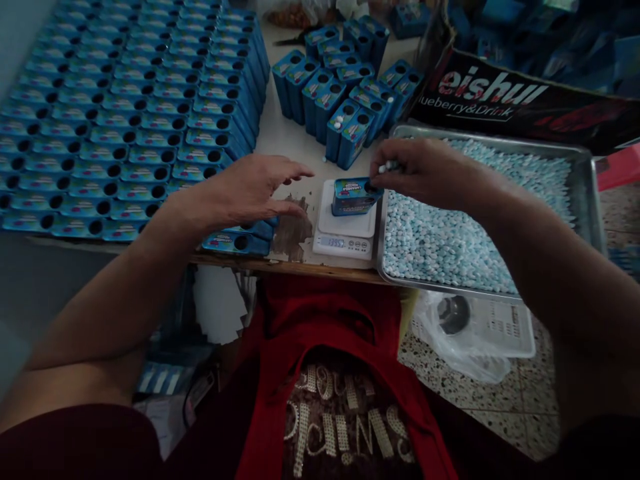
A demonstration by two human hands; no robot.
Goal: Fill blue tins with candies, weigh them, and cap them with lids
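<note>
A blue box (353, 197) with a round hole in its top stands on a small white digital scale (345, 230), whose display is lit. My right hand (425, 170) is closed around a few pale candies (389, 167), its fingertips beside the holed end of that box. To the left of the scale, my left hand (255, 187) hovers with thumb and fingers spread, holding nothing. Beneath my right forearm lies a metal tray (587, 180) filled with small white and light-blue candies (435, 240).
Many blue boxes (130, 120) stand in rows at the left. Behind the scale is a looser group of blue boxes (325, 90), some with white candies on top. A black carton (520, 100) stands at the back right. The table's front edge (300, 269) runs below my hands.
</note>
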